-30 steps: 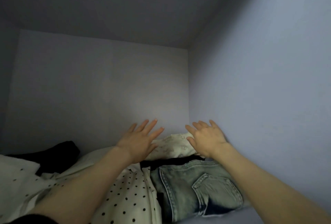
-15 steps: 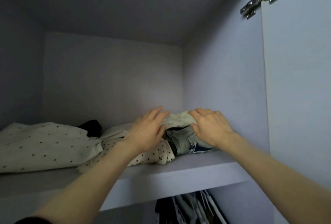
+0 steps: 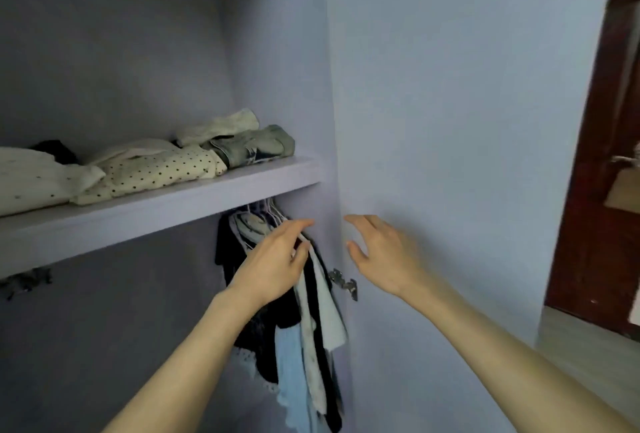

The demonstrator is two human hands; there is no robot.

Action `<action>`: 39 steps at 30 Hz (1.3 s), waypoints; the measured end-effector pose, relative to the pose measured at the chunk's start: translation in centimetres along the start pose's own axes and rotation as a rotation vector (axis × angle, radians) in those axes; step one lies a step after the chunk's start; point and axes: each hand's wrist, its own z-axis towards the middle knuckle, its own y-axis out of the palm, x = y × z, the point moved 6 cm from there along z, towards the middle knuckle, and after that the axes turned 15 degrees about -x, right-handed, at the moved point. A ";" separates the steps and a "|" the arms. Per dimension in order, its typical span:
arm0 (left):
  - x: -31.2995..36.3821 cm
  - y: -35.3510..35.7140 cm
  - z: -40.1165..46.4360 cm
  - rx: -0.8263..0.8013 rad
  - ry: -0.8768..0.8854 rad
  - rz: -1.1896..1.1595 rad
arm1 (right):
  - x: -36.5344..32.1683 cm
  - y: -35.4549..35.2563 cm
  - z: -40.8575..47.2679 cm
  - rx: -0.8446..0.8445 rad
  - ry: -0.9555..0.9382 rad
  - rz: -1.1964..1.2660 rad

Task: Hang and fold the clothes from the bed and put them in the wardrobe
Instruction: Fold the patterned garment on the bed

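Both hands are bare and hold nothing. The left hand (image 3: 277, 261), at the centre of the frame, has its fingers loosely extended toward the upper right, with the fingertips lying over the hanging clothes (image 3: 304, 311); whether they touch the fabric cannot be told. The right hand (image 3: 384, 256), just right of centre, is wide, thumb and fingers spread, in front of the inner face of the open wardrobe door (image 3: 467, 121), which fills the right half of the frame.

By size, the door comes first, then the wardrobe's shelf (image 3: 156, 214), a long pale board running from the lower left up to the centre. On it the folded clothes sit in a row: a cream dotted garment (image 3: 31, 176) at the far left, a polka-dot top (image 3: 156, 173) beside it, folded jeans (image 3: 256, 147) at the right end of the shelf, and a pale folded piece (image 3: 221, 126) above and behind the jeans. Below the shelf the hanging clothes fall in a tight bundle, long axis vertical, dark at the left and light blue and white at the right. A small metal hinge (image 3: 343, 282) shows between the two wrists.

The telling relation: the folded stack lies up and to the left of both hands, well apart from them, while the hanging bundle is directly under the left hand. The left hand is the nearer to the clothes, the right to the door, so the right seems best placed for any move to shut it.
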 end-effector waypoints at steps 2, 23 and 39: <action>3.1 3.8 -1.1 -0.036 0.038 -0.068 | 2.8 2.5 -5.2 -0.063 0.066 0.034; 43.7 41.8 6.2 -0.653 0.358 -0.382 | 42.6 1.3 -45.8 -0.273 0.856 0.189; 69.8 59.4 34.6 -0.885 0.975 -0.386 | 74.1 -7.9 -50.7 0.118 1.397 0.241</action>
